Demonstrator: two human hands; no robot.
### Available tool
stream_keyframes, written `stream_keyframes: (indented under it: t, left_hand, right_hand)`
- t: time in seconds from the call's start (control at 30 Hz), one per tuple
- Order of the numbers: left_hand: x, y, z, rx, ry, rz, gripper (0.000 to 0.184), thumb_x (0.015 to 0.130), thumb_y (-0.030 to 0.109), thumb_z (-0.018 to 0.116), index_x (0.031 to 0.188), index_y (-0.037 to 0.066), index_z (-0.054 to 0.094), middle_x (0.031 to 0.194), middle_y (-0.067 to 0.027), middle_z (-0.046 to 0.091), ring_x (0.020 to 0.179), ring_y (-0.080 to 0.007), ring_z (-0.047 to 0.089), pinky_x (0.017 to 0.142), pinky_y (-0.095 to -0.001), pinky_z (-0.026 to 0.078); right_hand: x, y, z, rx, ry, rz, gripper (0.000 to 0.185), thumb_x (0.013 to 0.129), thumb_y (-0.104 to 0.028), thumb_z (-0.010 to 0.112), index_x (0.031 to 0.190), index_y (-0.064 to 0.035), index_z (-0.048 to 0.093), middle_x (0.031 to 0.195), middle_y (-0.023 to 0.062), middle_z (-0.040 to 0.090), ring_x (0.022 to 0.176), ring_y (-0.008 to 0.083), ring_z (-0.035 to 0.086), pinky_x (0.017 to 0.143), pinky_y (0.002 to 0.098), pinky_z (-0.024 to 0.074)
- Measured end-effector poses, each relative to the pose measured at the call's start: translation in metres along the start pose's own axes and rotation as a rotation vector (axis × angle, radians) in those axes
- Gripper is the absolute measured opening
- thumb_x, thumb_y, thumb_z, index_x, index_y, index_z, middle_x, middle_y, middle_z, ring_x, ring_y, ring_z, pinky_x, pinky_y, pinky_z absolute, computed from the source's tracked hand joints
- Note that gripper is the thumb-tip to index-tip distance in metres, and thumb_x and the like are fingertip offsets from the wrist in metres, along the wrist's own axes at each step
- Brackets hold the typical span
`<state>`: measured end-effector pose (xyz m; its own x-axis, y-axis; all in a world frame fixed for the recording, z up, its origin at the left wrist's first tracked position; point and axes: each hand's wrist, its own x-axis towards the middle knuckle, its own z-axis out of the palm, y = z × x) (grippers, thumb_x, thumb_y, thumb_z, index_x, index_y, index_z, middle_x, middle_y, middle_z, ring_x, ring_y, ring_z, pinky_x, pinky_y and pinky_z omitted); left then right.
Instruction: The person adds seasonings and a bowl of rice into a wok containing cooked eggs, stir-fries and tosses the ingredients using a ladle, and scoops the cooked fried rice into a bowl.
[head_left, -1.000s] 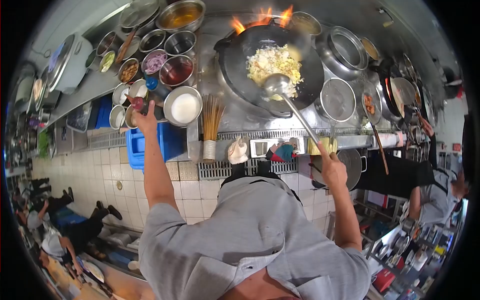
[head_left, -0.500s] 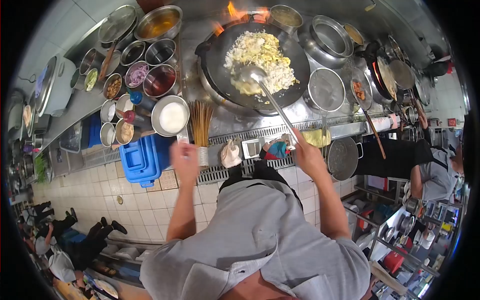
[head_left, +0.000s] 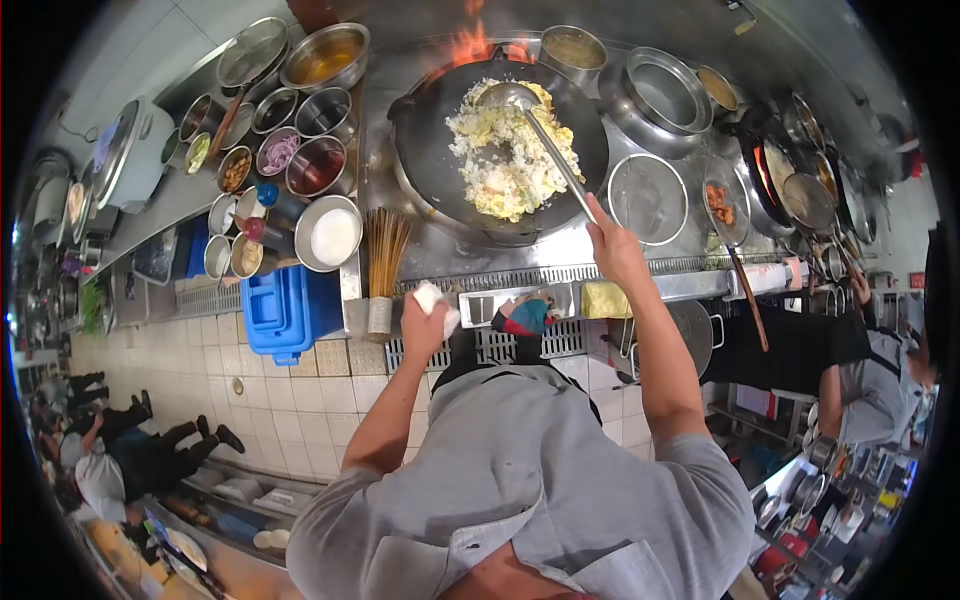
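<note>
My right hand (head_left: pixel 615 248) is closed around the handle of a long metal ladle (head_left: pixel 560 160). The ladle's bowl rests at the far side of fried rice with egg (head_left: pixel 515 195) in a black wok (head_left: pixel 425 150). Orange flames (head_left: pixel 468 48) rise behind the wok's far rim. Near the counter's front edge, my left hand (head_left: pixel 424 328) grips a white cloth (head_left: pixel 430 298), bunched up in the fingers. Left of that hand stands a bamboo wok brush (head_left: pixel 385 250), bristles up. A dark cloth with red and teal parts (head_left: pixel 527 315) lies just right of it.
Left of the wok sit a bowl of white granules (head_left: pixel 332 236), a bowl of dark red sauce (head_left: pixel 318 167) and sliced onion (head_left: pixel 279 152). A round strainer (head_left: pixel 648 200) lies at right. Below the counter is a blue bin (head_left: pixel 290 312). A co-worker (head_left: pixel 880 375) stands at right.
My left hand has moved right from beside the brush and taken hold of the white cloth. The ladle has gone from the rice's near left side to its far side.
</note>
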<state>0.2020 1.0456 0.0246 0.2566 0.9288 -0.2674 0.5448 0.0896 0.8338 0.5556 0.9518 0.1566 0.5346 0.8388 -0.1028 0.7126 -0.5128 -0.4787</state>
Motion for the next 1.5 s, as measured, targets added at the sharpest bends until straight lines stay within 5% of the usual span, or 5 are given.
stream_keyframes:
  t: [0.43, 0.8, 0.97, 1.13, 1.5]
  left_hand:
    - [0.044, 0.137, 0.099, -0.775, -0.334, -0.523, 0.060, 0.099, 0.066, 0.041, 0.127, 0.015, 0.057, 0.113, -0.0068, 0.066, 0.093, -0.0254, 0.064, 0.074, -0.0496, 0.051]
    - [0.097, 0.103, 0.145, -1.084, -0.241, -0.493, 0.016, 0.097, 0.029, 0.060, 0.093, 0.013, 0.064, 0.075, -0.0029, 0.065, 0.066, -0.0208, 0.065, 0.056, -0.0394, 0.054]
    - [0.007, 0.150, 0.142, -1.172, -0.150, -0.566, 0.019, 0.101, 0.020, 0.047, 0.108, 0.010, 0.061, 0.093, -0.0068, 0.070, 0.079, -0.0226, 0.069, 0.068, -0.0412, 0.058]
    - [0.007, 0.137, 0.135, -1.194, -0.295, -0.545, 0.021, 0.102, 0.019, 0.045, 0.110, 0.007, 0.059, 0.095, -0.0078, 0.069, 0.080, -0.0221, 0.068, 0.069, -0.0427, 0.058]
    - [-0.085, 0.135, 0.112, -1.316, -0.157, -0.602, 0.014, 0.099, 0.014, 0.051, 0.108, 0.007, 0.060, 0.096, -0.0101, 0.068, 0.081, -0.0216, 0.069, 0.065, -0.0396, 0.059]
  right_hand:
    - [0.055, 0.089, -0.002, 0.267, -0.031, -0.155, 0.051, 0.099, -0.025, 0.056, 0.149, -0.0253, 0.045, 0.091, 0.0287, 0.067, 0.088, 0.0494, 0.064, 0.082, 0.0514, 0.0498]
    - [-0.131, 0.101, 0.000, 0.413, -0.080, -0.016, 0.051, 0.103, -0.019, 0.048, 0.153, -0.0178, 0.038, 0.120, 0.0276, 0.066, 0.113, 0.0368, 0.065, 0.095, 0.0406, 0.0475]
    - [-0.200, 0.068, -0.112, 0.267, -0.275, 0.019, 0.052, 0.101, -0.021, 0.053, 0.152, -0.0185, 0.041, 0.081, 0.0116, 0.064, 0.067, 0.0160, 0.059, 0.071, 0.0318, 0.0528]
    - [-0.173, 0.044, -0.131, 0.157, -0.405, 0.036, 0.052, 0.100, -0.019, 0.054, 0.151, -0.0178, 0.042, 0.089, 0.0288, 0.065, 0.088, 0.0478, 0.064, 0.079, 0.0421, 0.0515]
    - [-0.180, 0.012, -0.114, 0.251, -0.250, 0.070, 0.055, 0.099, -0.014, 0.055, 0.152, -0.0197, 0.040, 0.089, 0.0307, 0.065, 0.085, 0.0495, 0.063, 0.075, 0.0445, 0.0508]
